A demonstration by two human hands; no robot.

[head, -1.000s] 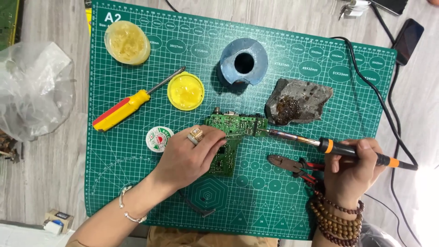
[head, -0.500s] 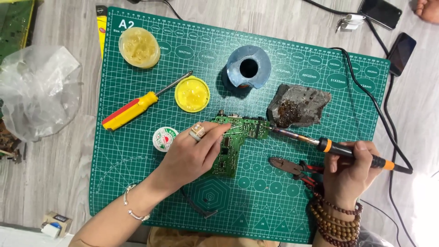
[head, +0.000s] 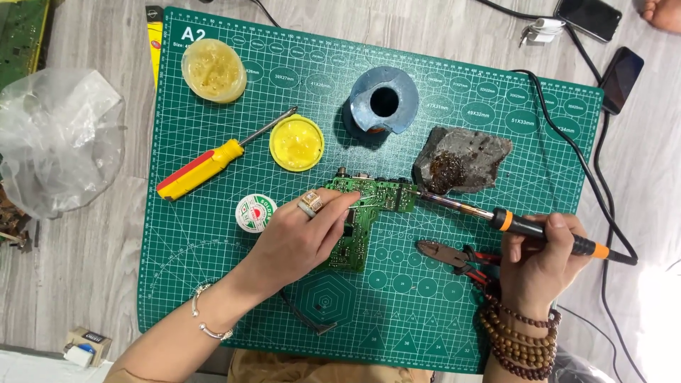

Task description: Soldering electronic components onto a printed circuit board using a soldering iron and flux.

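Observation:
A green circuit board (head: pixel 370 193) lies in the middle of the green cutting mat (head: pixel 213 284). My left hand (head: pixel 301 237), with a ring and a bracelet, rests on the board's left part, fingertips pinched together on it. A thin wire seems to run from the fingertips across the board. My right hand (head: pixel 543 259) grips the black and orange handle of a soldering iron (head: pixel 525 225). The iron's tip touches the board's upper right edge, beside a dark stained stone-like block (head: pixel 464 159).
On the mat are a red-yellow screwdriver (head: pixel 206 164), a yellow round lid (head: pixel 296 143), a tub of yellowish paste (head: pixel 213 69), a blue spool (head: pixel 383 103), a small round green-white tin (head: pixel 254 213) and red-handled pliers (head: pixel 443 254). A plastic bag (head: pixel 57 142) lies left, two phones (head: pixel 621 79) top right.
Both hands keep their hold and place; the iron's tip stays at the board's right edge. Only the view has drifted slightly.

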